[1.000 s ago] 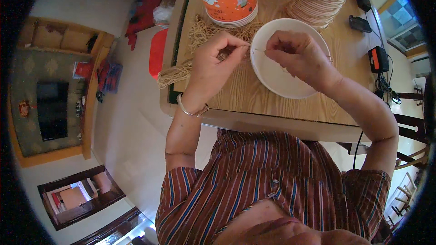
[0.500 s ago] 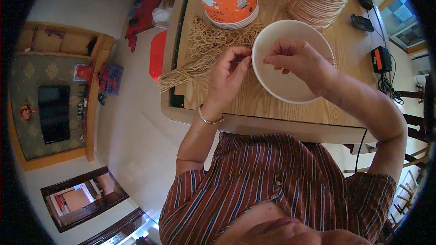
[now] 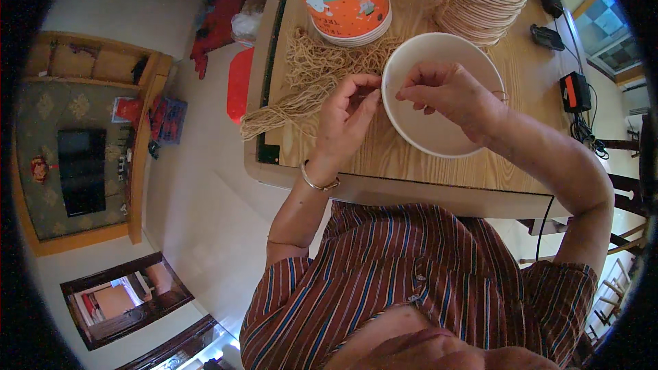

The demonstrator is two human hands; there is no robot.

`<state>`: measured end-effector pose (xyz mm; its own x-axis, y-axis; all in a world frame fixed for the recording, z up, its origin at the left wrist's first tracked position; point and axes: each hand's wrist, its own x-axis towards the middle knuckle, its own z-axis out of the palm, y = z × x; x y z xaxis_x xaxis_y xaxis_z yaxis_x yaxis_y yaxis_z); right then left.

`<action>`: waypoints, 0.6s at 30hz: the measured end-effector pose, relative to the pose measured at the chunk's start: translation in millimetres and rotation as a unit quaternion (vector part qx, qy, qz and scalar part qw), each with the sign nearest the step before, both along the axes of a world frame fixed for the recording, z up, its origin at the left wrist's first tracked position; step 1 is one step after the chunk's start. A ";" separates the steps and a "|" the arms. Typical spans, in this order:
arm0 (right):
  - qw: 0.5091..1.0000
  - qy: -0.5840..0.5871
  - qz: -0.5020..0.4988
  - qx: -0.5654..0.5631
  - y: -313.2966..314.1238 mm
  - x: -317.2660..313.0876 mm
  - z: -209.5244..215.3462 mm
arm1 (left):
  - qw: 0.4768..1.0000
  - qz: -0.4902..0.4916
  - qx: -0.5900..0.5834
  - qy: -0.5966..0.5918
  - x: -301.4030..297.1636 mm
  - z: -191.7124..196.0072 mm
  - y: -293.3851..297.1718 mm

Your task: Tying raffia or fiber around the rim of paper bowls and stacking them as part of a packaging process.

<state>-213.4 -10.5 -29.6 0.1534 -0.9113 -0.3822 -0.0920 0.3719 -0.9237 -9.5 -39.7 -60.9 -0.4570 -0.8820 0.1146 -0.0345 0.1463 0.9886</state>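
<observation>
A round paper bucket (image 3: 428,123) with a white inside stands mouth up near the table's front edge. At its left rim, my left hand (image 3: 346,116) is closed, thumb and forefinger bent together against the outer wall. My right hand (image 3: 449,99) reaches over the mouth from the right, its fingertips pinched just inside the left wall. Whatever lies between the fingers of either hand is too small to make out. A thin cord loop (image 3: 504,95) shows at the bucket's right rim. Beyond my left hand lies a loose heap of tan cords (image 3: 308,65).
Upturned orange and teal paper buckets (image 3: 349,7) stand behind the cords. A taller nested stack (image 3: 480,7) rises at the back right, with cords hanging on it. Along the right edge are a black and orange charger (image 3: 574,91) and cables. A red stool (image 3: 238,85) is beside the table.
</observation>
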 end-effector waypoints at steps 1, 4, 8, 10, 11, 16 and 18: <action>1.000 0.000 0.000 0.000 -0.3 0.2 0.7 | 1.000 0.003 -0.004 0.002 -0.7 0.2 0.1; 1.000 0.006 0.001 -0.011 0.3 1.1 2.4 | 1.000 0.006 -0.011 0.004 -0.1 0.6 0.2; 1.000 0.006 0.002 -0.014 0.4 0.8 0.3 | 1.000 0.006 -0.015 0.000 0.2 -2.6 -1.8; 1.000 0.007 0.002 -0.015 0.3 1.5 0.9 | 1.000 0.004 -0.021 -0.001 0.5 -2.7 -2.7; 1.000 0.013 0.000 -0.014 0.2 2.1 2.0 | 1.000 0.002 -0.027 -0.002 0.6 -2.7 -3.0; 1.000 0.009 0.001 -0.013 0.3 1.7 2.2 | 1.000 0.005 -0.025 0.001 0.9 -3.0 -2.1; 1.000 0.011 -0.001 -0.011 -0.1 1.8 0.6 | 1.000 0.004 -0.030 -0.001 1.1 -1.9 -1.6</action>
<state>-211.6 -10.6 -29.0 0.1435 -0.9200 -0.3647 -0.1120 0.3511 -0.9296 -8.4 -41.2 -62.8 -0.4499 -0.8774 0.1663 -0.0389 0.2053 0.9779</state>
